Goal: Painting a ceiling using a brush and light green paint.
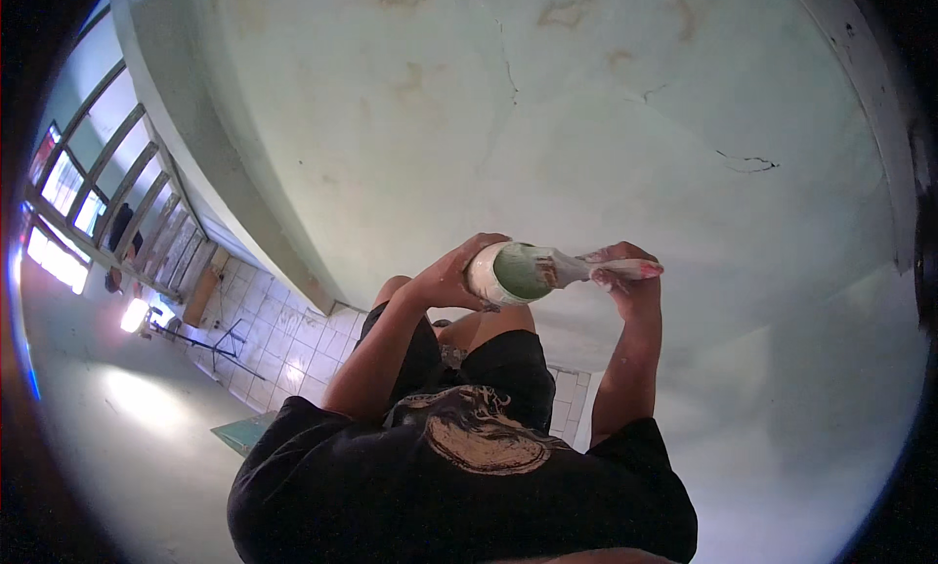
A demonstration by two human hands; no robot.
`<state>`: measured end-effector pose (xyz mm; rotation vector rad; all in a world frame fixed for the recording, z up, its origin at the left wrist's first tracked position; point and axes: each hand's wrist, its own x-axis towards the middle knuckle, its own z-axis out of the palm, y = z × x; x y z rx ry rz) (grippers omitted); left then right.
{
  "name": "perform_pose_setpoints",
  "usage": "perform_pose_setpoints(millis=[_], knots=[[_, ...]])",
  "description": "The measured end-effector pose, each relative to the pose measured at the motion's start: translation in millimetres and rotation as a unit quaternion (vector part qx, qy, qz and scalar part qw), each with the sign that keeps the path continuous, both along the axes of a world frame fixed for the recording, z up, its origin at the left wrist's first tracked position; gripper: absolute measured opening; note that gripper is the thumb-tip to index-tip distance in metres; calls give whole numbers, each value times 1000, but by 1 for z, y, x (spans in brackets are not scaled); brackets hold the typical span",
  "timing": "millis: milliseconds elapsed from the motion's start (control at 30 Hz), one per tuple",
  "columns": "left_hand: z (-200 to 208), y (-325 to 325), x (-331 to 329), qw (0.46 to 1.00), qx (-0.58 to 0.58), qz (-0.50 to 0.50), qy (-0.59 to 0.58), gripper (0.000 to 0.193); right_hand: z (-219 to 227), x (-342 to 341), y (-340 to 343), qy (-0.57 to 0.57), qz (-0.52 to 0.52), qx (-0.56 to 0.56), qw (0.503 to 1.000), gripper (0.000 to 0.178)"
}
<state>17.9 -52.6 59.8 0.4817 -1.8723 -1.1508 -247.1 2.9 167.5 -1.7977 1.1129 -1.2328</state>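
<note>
My left hand [451,279] is wrapped round a small white tub [483,276], which is tilted so its mouth shows. Pale green paint [515,271] covers the inside I can see. A paintbrush [570,269] is gripped by its handle in my right hand [621,269], its fingers closed and smeared with paint. The brush lies level, with its bristles at the tub's right rim; whether they touch the paint I cannot tell. Both hands are in front of my body, above my knees.
A pale green wall [586,173] with cracks and brown stains rises ahead. White floor tiles [283,344] lie far below. To the left are a slatted railing [147,207], a bright lamp [135,315] with a black stand [230,344], and a green flat panel [244,433].
</note>
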Motion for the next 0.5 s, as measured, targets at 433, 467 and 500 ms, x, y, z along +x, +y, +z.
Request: perform_pose_setpoints(millis=[433, 467, 500], knots=[[5, -36, -29, 984, 136, -63, 101, 108, -44, -27, -44, -278, -37, -79, 957, 25], [5, -37, -30, 981, 145, -68, 105, 109, -51, -26, -46, -298, -47, -82, 950, 25], [5, -39, -29, 980, 152, -75, 108, 109, -55, -24, -49, -318, -56, -87, 942, 26]])
